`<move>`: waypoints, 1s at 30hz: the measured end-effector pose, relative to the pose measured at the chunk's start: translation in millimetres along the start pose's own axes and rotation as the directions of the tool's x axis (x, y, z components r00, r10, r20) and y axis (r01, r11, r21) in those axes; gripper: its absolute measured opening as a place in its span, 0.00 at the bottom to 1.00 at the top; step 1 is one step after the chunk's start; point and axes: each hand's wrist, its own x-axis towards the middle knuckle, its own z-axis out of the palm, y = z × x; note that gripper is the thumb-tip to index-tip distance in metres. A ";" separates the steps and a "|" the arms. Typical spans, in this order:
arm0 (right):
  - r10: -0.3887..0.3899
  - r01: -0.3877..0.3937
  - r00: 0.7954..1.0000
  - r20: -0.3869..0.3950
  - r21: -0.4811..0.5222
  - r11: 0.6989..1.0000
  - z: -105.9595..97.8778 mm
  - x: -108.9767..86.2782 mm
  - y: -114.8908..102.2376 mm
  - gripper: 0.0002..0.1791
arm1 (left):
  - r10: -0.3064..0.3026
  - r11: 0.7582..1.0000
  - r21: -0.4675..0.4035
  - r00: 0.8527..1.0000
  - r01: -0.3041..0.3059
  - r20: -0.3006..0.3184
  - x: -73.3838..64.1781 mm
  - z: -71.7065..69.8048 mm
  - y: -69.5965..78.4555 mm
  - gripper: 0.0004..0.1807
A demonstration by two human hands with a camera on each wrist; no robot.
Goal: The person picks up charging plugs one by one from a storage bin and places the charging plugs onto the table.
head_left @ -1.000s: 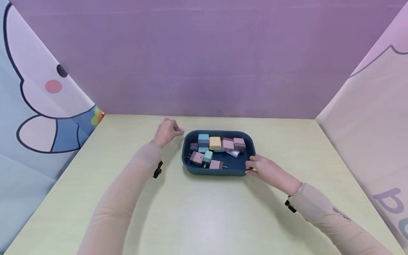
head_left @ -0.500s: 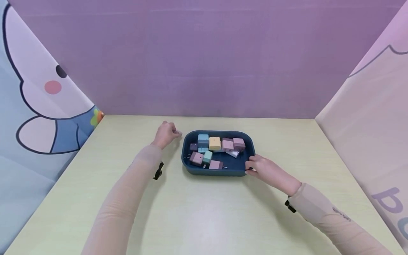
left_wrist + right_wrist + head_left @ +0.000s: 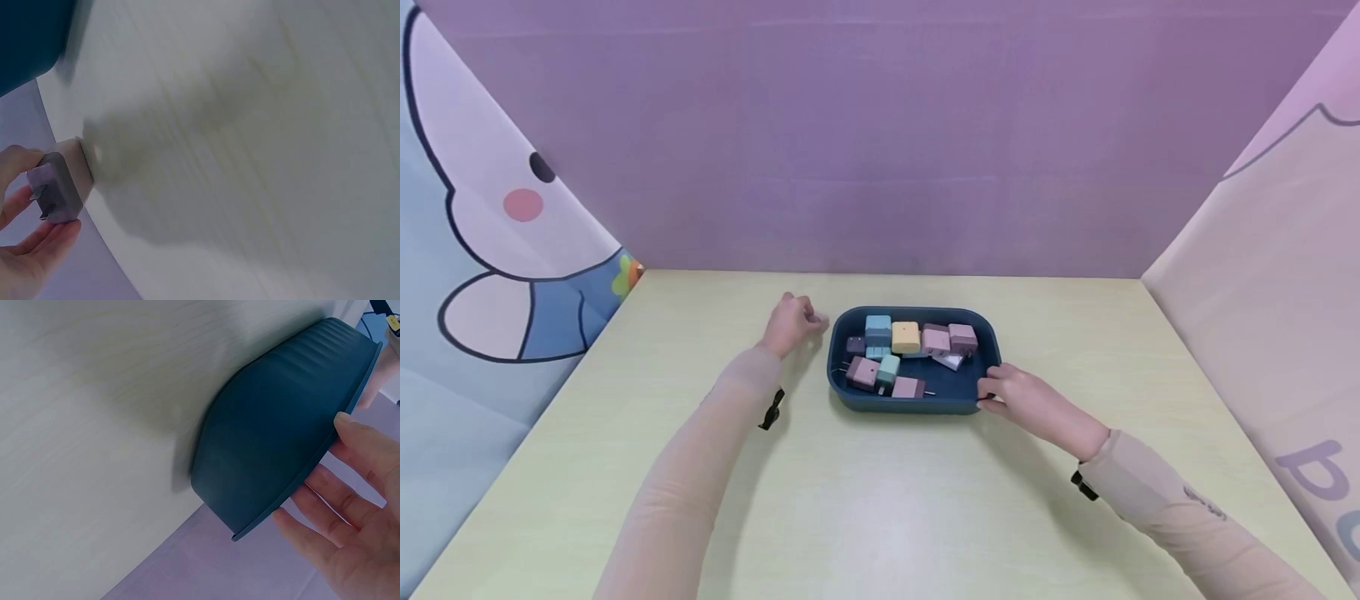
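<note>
My left hand (image 3: pixel 788 323) pinches a plug charger (image 3: pixel 61 178) with a pale body and a dark grey prong face, just left of the tray. In the left wrist view its prongs point away from the table, and its other end is at or very near the surface; contact is unclear. My right hand (image 3: pixel 1028 402) grips the rim of a dark blue tray (image 3: pixel 955 406) at its front right corner. Inside the tray lie several chargers, among them a yellow charger (image 3: pixel 906 337), a blue charger (image 3: pixel 878 327), a green charger (image 3: pixel 888 367) and a pink charger (image 3: pixel 908 387).
The tray stands on a pale wood-grain table (image 3: pixel 880 500). A purple cloth wall (image 3: pixel 887 150) rises along the table's back edge. Printed cloths border the left side (image 3: pixel 482 400) and the right side (image 3: pixel 1270 300).
My left hand has come slightly down and toward me with the charger, beside the tray's left end. The right hand keeps its place on the rim, and the tray has not moved.
</note>
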 end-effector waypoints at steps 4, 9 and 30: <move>0.004 -0.004 1.000 0.001 0.001 1.000 0.2 -0.5 0.3 0.04 | -0.012 1.000 0.004 1.000 0.012 0.022 -1.3 1.2 -0.3 0.14; 0.008 -0.008 1.000 0.002 0.006 1.000 0.2 -1.3 0.4 0.04 | -0.040 0.999 0.013 0.998 0.039 0.057 -4.3 3.1 -0.3 0.15; -0.008 0.008 1.000 -0.021 0.005 1.000 1.2 -2.1 0.1 0.04 | -0.057 0.993 0.113 0.991 0.044 0.118 -10.8 -1.2 4.0 0.14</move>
